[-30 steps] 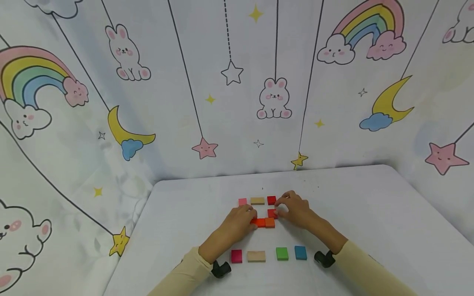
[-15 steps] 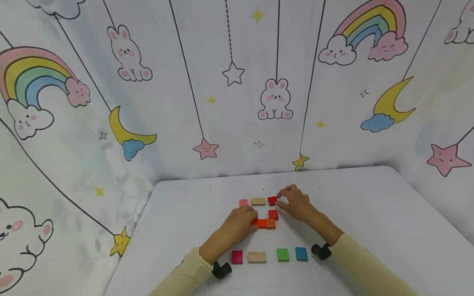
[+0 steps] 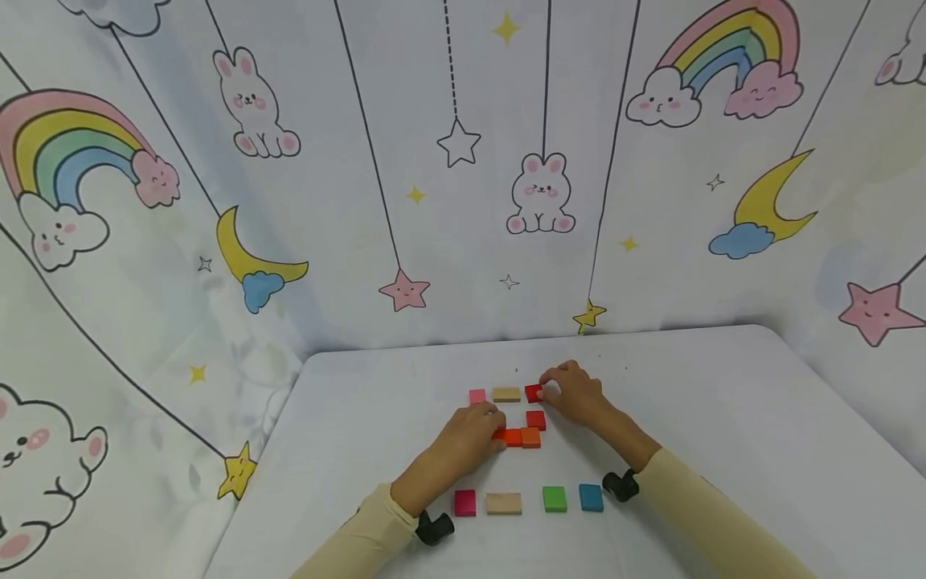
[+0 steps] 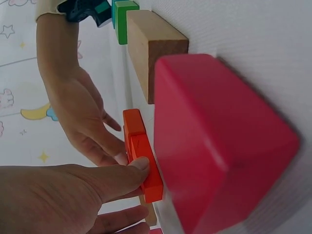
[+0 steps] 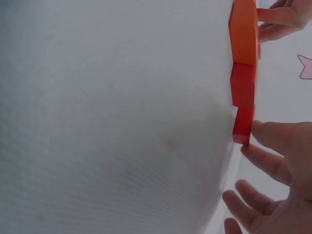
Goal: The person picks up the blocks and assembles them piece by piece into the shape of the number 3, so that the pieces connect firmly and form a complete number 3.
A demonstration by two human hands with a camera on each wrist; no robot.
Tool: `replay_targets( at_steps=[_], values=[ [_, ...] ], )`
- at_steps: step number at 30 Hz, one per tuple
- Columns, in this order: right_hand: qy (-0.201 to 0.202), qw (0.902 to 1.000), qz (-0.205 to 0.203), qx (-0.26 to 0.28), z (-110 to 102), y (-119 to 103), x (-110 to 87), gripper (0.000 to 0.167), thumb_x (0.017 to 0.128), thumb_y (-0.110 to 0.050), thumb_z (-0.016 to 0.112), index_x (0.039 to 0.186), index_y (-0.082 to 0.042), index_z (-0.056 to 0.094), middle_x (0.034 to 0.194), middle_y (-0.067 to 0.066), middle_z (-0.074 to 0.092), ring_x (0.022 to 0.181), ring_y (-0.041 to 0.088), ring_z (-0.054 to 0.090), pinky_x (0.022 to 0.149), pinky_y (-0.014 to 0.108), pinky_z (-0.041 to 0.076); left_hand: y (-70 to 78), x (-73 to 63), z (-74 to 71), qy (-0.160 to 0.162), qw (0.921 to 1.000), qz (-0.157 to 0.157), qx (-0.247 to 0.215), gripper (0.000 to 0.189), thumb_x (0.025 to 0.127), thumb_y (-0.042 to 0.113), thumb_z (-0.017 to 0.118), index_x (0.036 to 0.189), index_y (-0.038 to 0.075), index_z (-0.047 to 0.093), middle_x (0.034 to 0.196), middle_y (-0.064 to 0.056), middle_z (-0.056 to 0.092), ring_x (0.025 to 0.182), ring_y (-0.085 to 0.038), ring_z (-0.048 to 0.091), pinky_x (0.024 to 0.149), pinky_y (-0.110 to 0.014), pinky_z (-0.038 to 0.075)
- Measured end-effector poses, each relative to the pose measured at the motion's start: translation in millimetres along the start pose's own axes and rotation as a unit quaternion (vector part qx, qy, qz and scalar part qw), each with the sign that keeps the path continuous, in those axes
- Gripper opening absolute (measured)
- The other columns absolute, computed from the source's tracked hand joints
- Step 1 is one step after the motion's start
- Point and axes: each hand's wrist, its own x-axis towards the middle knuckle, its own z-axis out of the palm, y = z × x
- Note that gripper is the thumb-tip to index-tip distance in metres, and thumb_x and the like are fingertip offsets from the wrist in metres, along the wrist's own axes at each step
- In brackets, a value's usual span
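"The far red block [image 3: 534, 393] sits at the far right corner of the group in the middle of the white table [image 3: 694, 418]. Your right hand [image 3: 575, 394] is there, thumb and forefinger pinching its right end."

"And your other fingers on that side?"

"You have them apart from the block, as the right wrist view shows. The block sits slightly turned, with a narrow gap between it and the near red block [image 3: 535, 420], seen from your head camera."

"What does your left hand [image 3: 469, 438] do?"

"It grips the orange-red block [image 3: 513, 437] at the near side of the group, your thumb on its near face. The orange block [image 3: 530, 437] touches that one on the right, just on the near side of the near red block."

"What else do you have along the far edge of the group?"

"A pink block [image 3: 477, 396] on the left, just beyond your left hand, then a tan block [image 3: 506, 395] between it and the far red block."

"And nearer to you?"

"A spaced row, left to right: a crimson block [image 3: 465, 503], a wooden block [image 3: 503, 504], a green block [image 3: 555, 498] and a blue block [image 3: 592, 497]."
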Motion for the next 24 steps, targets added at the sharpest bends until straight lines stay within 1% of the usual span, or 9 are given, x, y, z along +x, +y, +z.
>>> replay_targets(
  at_steps=[10,18,24],
  values=[
    [-0.001,0.9999,0.009,-0.011,0.8,-1.4,-0.9,0.021,0.097,-0.017,0.075,0.117,-0.011,0.076,0.130,0.025,0.061,0.122,0.042,0.058,0.095,0.069,0.047,0.2,-0.2,-0.7,0.003,1.0000,0.006,0.005,0.029,0.094,0.032,0.082,0.117,0.015,0.075,0.128,-0.005,0.070,0.120,-0.020,0.065,0.106,-0.038,0.055],
    [0.000,0.9999,0.008,-0.014,2.9,-1.7,3.1,0.021,0.099,-0.020,0.072,0.117,-0.012,0.076,0.131,0.025,0.061,0.123,0.041,0.058,0.093,0.066,0.048,0.5,-1.5,-1.1,0.005,1.0000,0.006,0.003,0.028,0.094,0.031,0.082,0.116,0.015,0.075,0.127,-0.005,0.070,0.119,-0.020,0.065,0.105,-0.038,0.055],
    [-0.012,0.9998,0.014,-0.009,-0.2,-3.5,1.2,0.019,0.097,-0.018,0.074,0.115,-0.012,0.077,0.129,0.025,0.061,0.122,0.041,0.058,0.093,0.067,0.048,-0.4,-0.1,1.9,0.003,1.0000,0.005,0.002,0.026,0.094,0.030,0.082,0.115,0.015,0.074,0.125,-0.004,0.071,0.116,-0.019,0.066,0.104,-0.037,0.055]
  ],
)
